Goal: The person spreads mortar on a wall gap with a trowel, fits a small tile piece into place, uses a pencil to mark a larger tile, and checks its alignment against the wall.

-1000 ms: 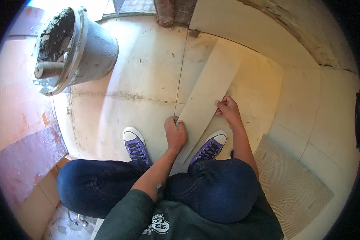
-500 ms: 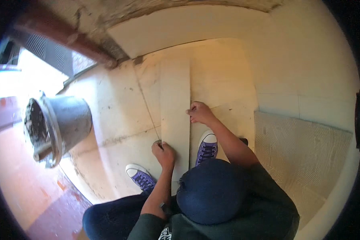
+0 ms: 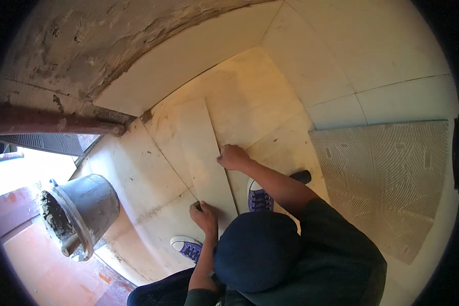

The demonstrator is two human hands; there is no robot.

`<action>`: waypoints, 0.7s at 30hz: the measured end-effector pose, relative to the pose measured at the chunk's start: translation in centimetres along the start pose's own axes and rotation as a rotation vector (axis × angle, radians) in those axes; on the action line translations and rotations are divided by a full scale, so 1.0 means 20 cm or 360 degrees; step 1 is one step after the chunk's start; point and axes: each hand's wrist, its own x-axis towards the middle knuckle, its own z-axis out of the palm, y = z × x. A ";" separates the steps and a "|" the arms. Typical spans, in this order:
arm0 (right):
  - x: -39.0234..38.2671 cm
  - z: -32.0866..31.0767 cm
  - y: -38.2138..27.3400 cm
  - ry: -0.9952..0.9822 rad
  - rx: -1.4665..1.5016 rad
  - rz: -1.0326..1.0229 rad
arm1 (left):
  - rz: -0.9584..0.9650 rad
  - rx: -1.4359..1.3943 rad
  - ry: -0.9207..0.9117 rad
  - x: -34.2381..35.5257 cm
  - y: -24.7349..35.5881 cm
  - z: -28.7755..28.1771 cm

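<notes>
A long, pale tile strip (image 3: 204, 132) lies on the tiled floor between my purple sneakers (image 3: 260, 199). My right hand (image 3: 234, 157) grips its right edge partway along, fingers curled. Lower down, my left hand (image 3: 204, 217) is closed at the strip's left edge, with a small dark patch at the fingertips that I cannot make out. My knee and dark clothing hide the strip's near end.
A mortar-caked grey bucket (image 3: 89, 209) with a handle sticking out stands at left, near a bright opening. A reddish post (image 3: 51, 122) meets the floor behind it. Tiled walls (image 3: 392, 51) enclose the back and right. A ridged, light tile (image 3: 380, 183) is at right.
My view has swung, bringing more of the back wall into sight and shifting the bucket lower in the picture. Both hands remain at the strip's edges.
</notes>
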 end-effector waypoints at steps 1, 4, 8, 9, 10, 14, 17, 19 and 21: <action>-0.02 -0.02 -0.01 0.0009 -0.0032 0.0022 | -0.0031 -0.0025 -0.0012 -0.01 0.01 0.00; 0.00 0.00 -0.01 0.0198 -0.0096 -0.0084 | 0.0028 -0.0031 -0.0021 0.01 -0.04 0.01; -0.03 -0.14 -0.09 -0.0047 -0.0125 -0.0074 | 0.0079 -0.0038 -0.0033 0.02 -0.06 0.01; -0.03 -0.16 -0.11 -0.0158 -0.0064 0.0008 | 0.0033 -0.0063 -0.0035 0.01 -0.05 0.01; -0.02 -0.17 -0.12 -0.0265 -0.0006 0.0088 | -0.0011 -0.0092 -0.0037 0.00 -0.04 0.01; 0.00 -0.18 -0.11 -0.0240 -0.0058 -0.0015 | -0.0078 0.0000 -0.0021 0.02 -0.02 0.03; 0.01 -0.20 -0.13 -0.0311 -0.0026 0.0040 | -0.0053 0.0081 -0.0052 0.03 -0.03 0.00; 0.02 -0.20 -0.12 -0.0328 0.0087 0.0085 | -0.0017 0.0059 -0.0031 0.03 -0.02 0.00; 0.04 -0.19 -0.09 -0.0356 0.0077 0.0100 | -0.0071 0.0100 -0.0065 0.02 0.00 -0.01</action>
